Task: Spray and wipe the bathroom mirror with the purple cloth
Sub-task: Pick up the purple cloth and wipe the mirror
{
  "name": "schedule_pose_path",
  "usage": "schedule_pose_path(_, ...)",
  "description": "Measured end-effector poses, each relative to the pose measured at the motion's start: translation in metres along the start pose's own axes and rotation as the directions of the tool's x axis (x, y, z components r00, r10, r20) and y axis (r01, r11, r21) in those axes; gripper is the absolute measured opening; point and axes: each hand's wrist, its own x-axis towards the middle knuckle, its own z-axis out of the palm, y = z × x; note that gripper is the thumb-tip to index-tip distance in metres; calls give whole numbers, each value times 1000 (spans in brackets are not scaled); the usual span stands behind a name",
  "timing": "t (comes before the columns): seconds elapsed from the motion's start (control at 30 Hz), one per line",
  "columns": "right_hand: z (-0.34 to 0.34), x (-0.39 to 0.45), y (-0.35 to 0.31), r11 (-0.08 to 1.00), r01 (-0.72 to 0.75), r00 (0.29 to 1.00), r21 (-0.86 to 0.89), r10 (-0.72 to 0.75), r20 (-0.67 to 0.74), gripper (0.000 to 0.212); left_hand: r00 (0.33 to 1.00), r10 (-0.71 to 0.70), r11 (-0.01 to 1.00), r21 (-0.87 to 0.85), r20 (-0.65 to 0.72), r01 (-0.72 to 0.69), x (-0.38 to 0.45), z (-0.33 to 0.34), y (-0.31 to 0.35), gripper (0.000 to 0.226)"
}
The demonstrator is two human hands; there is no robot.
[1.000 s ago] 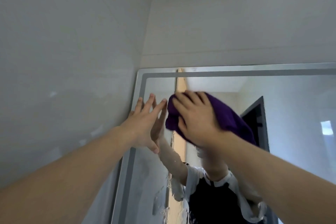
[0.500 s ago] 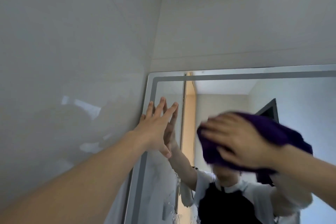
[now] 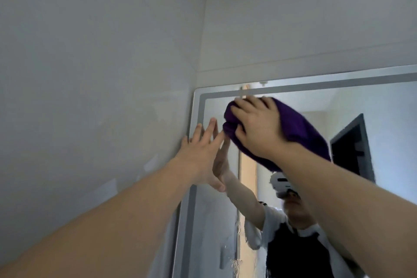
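Wiping underway: right hand (image 3: 259, 128) grips purple cloth (image 3: 295, 126) on mirror (image 3: 383, 106) top-left corner, left hand (image 3: 198, 153) flat, fingers straight; droplets lower down remain.

This is a home bathroom — plain, glossy pale walls (image 3: 90, 74) meet in a corner just left of the left hand's fingers (image 3: 204, 133), and a large wall mirror (image 3: 383, 106) with a frosted light strip round its rounded edge hangs right under them. In the glass, to the right of the fingers, a dark doorway (image 3: 348, 149) shows — the kind found in a flat or house.
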Motion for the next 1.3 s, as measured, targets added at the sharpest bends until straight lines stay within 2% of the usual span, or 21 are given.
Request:
schedule_pose_path(0.17,-1,-42,3,977,213,974,22,-214,75,45,999,-30,959,282,43,17,-29,-1,-19,156)
schedule_pose_path(0.27,-5,-46,22,963,270,961,7,-270,63,47,1000,-16,941,337,23,7,-32,4,-27,150)
schedule_pose_path(0.47,-8,4,35,999,-8,997,-40,5,-73,46,1000,22,927,375,1,-21,-29,20,-34,153)
schedule_pose_path(0.6,7,45,16,995,-102,989,-24,99,-107,37,999,28,918,396,-19,-18,-27,22,-34,156)
schedule_pose_path(0.67,15,65,-2,995,-104,990,-9,102,-93,33,999,35,916,400,-19,-24,-26,22,-35,155)
schedule_pose_path(0.9,40,95,-64,996,84,992,-6,-83,93,49,998,49,912,410,-35,-30,-27,25,-34,155)
schedule_pose_path(1.03,36,90,-61,988,156,982,4,-155,110,60,996,62,913,408,-68,-29,-25,27,-34,156)
schedule_pose_path(1.2,35,70,-54,946,323,941,34,-325,98,40,988,94,921,388,-120,-41,-28,24,-32,147)
schedule_pose_path(1.3,30,69,-33,932,361,932,-1,-361,44,37,988,92,923,383,-125,-37,-28,23,-34,154)
